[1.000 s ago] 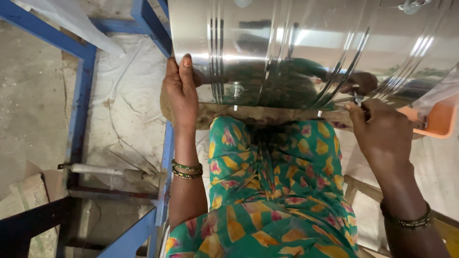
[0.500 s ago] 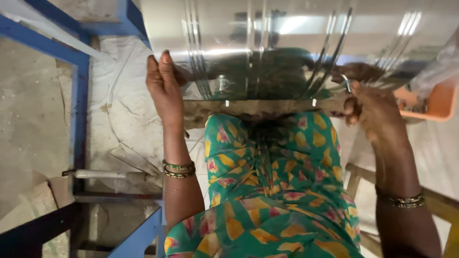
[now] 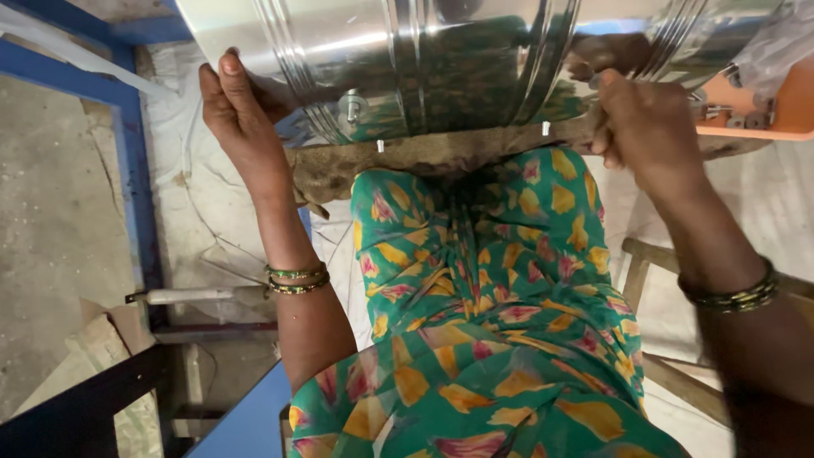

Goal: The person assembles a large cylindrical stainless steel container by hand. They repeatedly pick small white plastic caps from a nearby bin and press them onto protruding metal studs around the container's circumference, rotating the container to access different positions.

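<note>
While the left hand (image 3: pixel 242 110) lies flat and open against the side of the shiny steel drum (image 3: pixel 441 59), the right hand (image 3: pixel 649 127) is curled at the drum's lower edge; whether it grips anything I cannot tell; the drum rests on brown sacking (image 3: pixel 424 157) above the lap; an orange tray (image 3: pixel 776 106) sits just beside it.

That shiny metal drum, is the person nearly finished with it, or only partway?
Hard to say exactly. Done: the shiny steel drum already has its pressed ribs and a small fitting on its wall. In hand: it lies on its side on a brown cloth pad; the left hand braces its side, and the right hand is closed near its lower edge, whatever it grips hidden. What is left cannot be seen.
</note>
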